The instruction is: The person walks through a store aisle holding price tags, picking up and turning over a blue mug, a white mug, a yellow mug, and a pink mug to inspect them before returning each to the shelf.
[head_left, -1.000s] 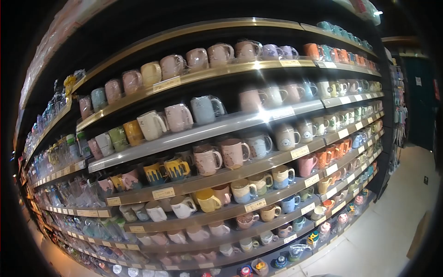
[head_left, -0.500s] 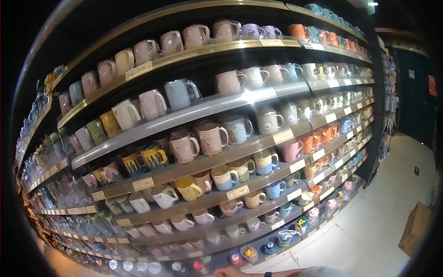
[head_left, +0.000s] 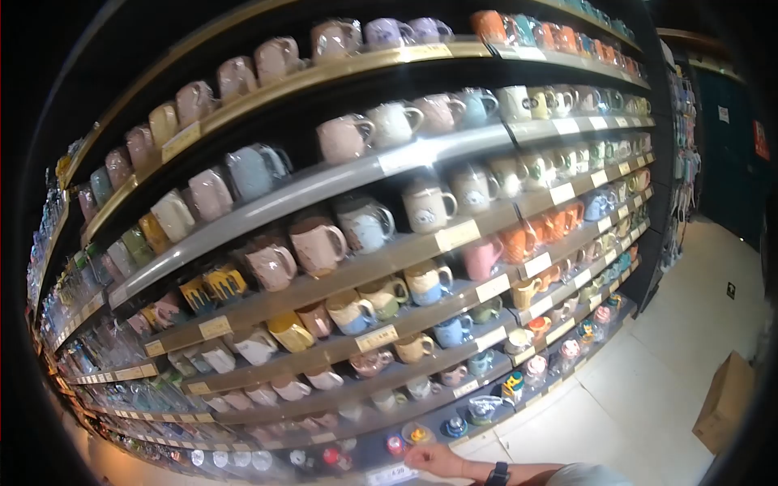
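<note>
At the bottom edge of the head view is my right hand [head_left: 438, 461], with a dark watch [head_left: 497, 474] on the wrist and a pale sleeve [head_left: 592, 475] behind it. Its fingers are small and blurred, so I cannot make out whether they are curled round anything. It appears in front of the lowest shelf, beside a price label [head_left: 391, 473]. Just above it are a small orange-and-yellow item [head_left: 418, 434] and a red-and-blue one [head_left: 395, 444]; whether the hand touches them does not show. My left hand is out of view.
Long shelves hold many wrapped mugs, among them a pink mug [head_left: 318, 247], a yellow mug [head_left: 290, 330] and a white mug [head_left: 395, 123]. Price labels [head_left: 458, 236] line the shelf edges. On the right, a cardboard box [head_left: 724, 403] stands on the tiled floor [head_left: 624, 397], with a dark door [head_left: 725, 154] beyond.
The view has shifted, so the shelved mugs appear farther left and slightly higher at the right. My right hand shows more fully, higher and farther right in the picture, with the watch visible.
</note>
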A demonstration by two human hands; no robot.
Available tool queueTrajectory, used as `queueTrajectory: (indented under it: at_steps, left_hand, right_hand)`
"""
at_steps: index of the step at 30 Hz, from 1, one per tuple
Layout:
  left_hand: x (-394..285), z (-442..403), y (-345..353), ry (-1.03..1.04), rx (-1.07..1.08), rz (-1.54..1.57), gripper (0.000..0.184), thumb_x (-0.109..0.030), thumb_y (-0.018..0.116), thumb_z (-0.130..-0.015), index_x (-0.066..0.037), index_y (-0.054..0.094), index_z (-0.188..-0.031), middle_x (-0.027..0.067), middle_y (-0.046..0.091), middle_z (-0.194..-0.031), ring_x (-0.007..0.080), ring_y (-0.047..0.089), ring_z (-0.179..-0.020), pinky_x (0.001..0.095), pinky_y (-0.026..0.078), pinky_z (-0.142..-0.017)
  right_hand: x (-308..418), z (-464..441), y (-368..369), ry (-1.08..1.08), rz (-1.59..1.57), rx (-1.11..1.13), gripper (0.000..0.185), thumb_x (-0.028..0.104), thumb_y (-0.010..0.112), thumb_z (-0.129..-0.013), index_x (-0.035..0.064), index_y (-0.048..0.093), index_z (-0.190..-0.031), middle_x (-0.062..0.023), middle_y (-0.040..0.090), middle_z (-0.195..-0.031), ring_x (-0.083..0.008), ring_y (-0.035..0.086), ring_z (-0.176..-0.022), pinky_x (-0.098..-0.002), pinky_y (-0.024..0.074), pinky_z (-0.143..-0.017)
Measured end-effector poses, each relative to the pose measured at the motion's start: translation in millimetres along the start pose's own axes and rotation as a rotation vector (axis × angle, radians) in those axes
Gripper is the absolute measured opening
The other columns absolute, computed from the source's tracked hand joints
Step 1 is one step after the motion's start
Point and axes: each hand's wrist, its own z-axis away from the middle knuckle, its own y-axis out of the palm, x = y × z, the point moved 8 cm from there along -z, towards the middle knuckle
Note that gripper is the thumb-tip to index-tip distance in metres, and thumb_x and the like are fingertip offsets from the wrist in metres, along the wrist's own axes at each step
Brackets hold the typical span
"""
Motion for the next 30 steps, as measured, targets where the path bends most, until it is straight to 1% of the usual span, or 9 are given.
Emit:
queueTrajectory:
  at_steps: [2,7,9,11,13,17,20,23,30]
  left_hand:
    - [3,7,24,0.079,0.064,-0.02,0.018,-0.003,0.054,-0.078,-0.003,0.052,-0.096,0.0009,0.052,-0.069,0.0128,0.051,-0.055,0.0244,0.04,-0.045]
    - [42,20,44,-0.045,0.233,-0.139,0.011,-0.004,0.052,-0.079,-0.003,0.052,-0.09,0.0053,0.051,-0.08,0.0141,0.052,-0.07,0.0276,0.043,-0.057]
    - [18,52,80,0.268,0.316,-0.509,0.007,-0.006,0.05,-0.081,-0.003,0.052,-0.087,0.0042,0.05,-0.085,0.0125,0.05,-0.076,0.0268,0.042,-0.062]
    - [33,55,88,0.213,0.339,-0.391,0.011,-0.008,0.048,-0.082,-0.002,0.052,-0.091,0.0036,0.05,-0.087,0.0127,0.048,-0.08,0.0257,0.04,-0.067]
    - [46,62,101,0.122,0.375,-0.123,0.013,-0.007,0.047,-0.082,-0.001,0.052,-0.093,0.0036,0.05,-0.088,0.0136,0.048,-0.081,0.0255,0.04,-0.069]
    - [38,84,122,0.378,0.459,-0.383,0.013,-0.008,0.048,-0.081,-0.002,0.053,-0.091,0.0025,0.052,-0.086,0.0126,0.049,-0.079,0.0236,0.041,-0.066]
    - [57,86,119,0.121,0.37,-0.152,0.013,-0.008,0.049,-0.08,0.0,0.053,-0.091,0.0052,0.053,-0.082,0.0159,0.053,-0.073,0.0257,0.044,-0.062]
    - [78,71,95,0.07,0.242,-0.221,0.032,-0.006,0.053,-0.076,0.002,0.045,-0.106,0.0115,0.054,-0.092,0.0209,0.056,-0.079,0.0308,0.045,-0.066]
    - [73,84,103,0.039,0.214,-0.083,0.02,-0.001,0.051,-0.077,0.005,0.048,-0.096,0.0119,0.057,-0.085,0.0211,0.059,-0.072,0.029,0.048,-0.059]
  right_hand:
    - [16,16,-22,0.062,-0.091,0.004,0.012,0.011,0.056,-0.08,0.0032,0.056,-0.09,0.0021,0.057,-0.076,-0.0024,0.049,-0.068,-0.0174,0.041,-0.063]
    - [4,49,-58,0.145,-0.075,-0.022,0.014,0.013,0.057,-0.08,0.0027,0.057,-0.091,0.0012,0.057,-0.078,-0.0044,0.05,-0.073,-0.0203,0.0429,-0.067]
    - [0,60,-71,0.159,-0.076,-0.03,0.014,0.013,0.057,-0.08,0.0021,0.057,-0.09,0.0008,0.057,-0.078,-0.0047,0.05,-0.073,-0.0203,0.0428,-0.068]
    - [4,72,-90,0.104,-0.092,-0.13,0.012,0.015,0.058,-0.079,0.0032,0.057,-0.083,0.0053,0.051,-0.063,-0.0015,0.043,-0.059,-0.0165,0.0374,-0.055]
    - [7,82,-102,0.091,-0.098,-0.127,0.013,0.015,0.058,-0.079,0.0031,0.057,-0.084,0.0055,0.05,-0.063,-0.0012,0.043,-0.059,-0.0164,0.0369,-0.053]
    - [10,95,-116,0.075,-0.126,-0.127,0.013,0.015,0.058,-0.079,0.0032,0.057,-0.084,0.0063,0.049,-0.062,-0.0012,0.041,-0.057,-0.0167,0.0362,-0.052]
    - [10,103,-121,0.074,-0.111,-0.119,0.012,0.014,0.058,-0.079,0.0033,0.057,-0.084,0.0064,0.048,-0.061,-0.0013,0.041,-0.057,-0.0169,0.0357,-0.051]
    - [15,108,-123,0.081,-0.123,-0.105,0.012,0.014,0.058,-0.079,0.0032,0.057,-0.084,0.0061,0.048,-0.061,-0.0013,0.041,-0.057,-0.0168,0.0356,-0.052]
    - [15,111,-125,0.08,-0.126,-0.089,0.011,0.012,0.058,-0.079,0.0027,0.057,-0.084,0.0057,0.05,-0.062,-0.001,0.042,-0.057,-0.0162,0.0361,-0.052]
